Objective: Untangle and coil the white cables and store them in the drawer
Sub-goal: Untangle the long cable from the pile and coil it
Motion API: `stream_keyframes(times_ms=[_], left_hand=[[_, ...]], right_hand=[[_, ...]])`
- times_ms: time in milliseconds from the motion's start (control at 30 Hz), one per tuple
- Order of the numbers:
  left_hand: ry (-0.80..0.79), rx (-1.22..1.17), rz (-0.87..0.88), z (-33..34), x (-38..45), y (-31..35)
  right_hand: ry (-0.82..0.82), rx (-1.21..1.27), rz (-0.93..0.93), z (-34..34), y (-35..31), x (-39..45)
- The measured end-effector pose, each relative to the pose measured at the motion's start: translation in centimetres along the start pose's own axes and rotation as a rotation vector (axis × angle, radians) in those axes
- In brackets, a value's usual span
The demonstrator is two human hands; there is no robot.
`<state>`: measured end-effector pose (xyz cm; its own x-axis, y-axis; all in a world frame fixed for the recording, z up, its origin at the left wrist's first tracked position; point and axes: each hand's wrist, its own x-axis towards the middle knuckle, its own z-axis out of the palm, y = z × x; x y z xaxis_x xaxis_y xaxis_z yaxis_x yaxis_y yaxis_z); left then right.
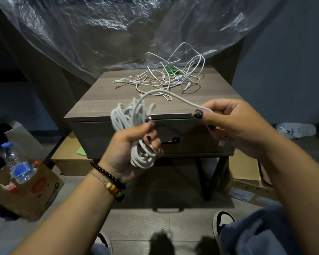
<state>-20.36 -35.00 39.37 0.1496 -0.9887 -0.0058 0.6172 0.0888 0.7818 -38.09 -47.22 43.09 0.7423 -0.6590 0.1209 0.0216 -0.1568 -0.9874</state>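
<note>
While our left hand is fisted around the coiled white cable | right hand pinches its free tail | tangled cables lie at nightstand back edge | drawer closed | risk: slack tail lets loops spring loose.

No legible text on anything.

cable tangle crowding nightstand top

Head-worn view, facing forward and down, close above nightstand
</note>
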Motion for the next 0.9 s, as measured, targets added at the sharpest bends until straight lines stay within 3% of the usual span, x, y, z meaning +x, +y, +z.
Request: stream_keyframes(times_ms=[133,267,467,633,733,900], left_hand=[[0.192,0.04,0.094,-0.4,0.0,1.0],[0.226,0.147,0.057,-0.7,0.0,-0.3],[0.048,0.357,0.1,-0.7,-0.4,-0.2],[-0.235,0.413,0.1,-1.3,-0.7,0.8],[-0.276,0.383,0.035,-1.5,-1.0,1.0],[-0.205,0.397,0.0,-1.8,-1.4,1.3]], right_hand=[[-0.003,0.065,-0.029,0.2,-0.2,-0.3],[0.093,0.04,-0.012,2.7,0.5,-0.1],[0.24,0.026,0.052,4.5,1.1,0.5],[0.2,-0.038,0.158,4.9,1.4,1.0],[0.127,-0.098,0.227,5.0,1.2,0.9],[0.012,-0.173,0.28,5.0,0.6,0.3]])
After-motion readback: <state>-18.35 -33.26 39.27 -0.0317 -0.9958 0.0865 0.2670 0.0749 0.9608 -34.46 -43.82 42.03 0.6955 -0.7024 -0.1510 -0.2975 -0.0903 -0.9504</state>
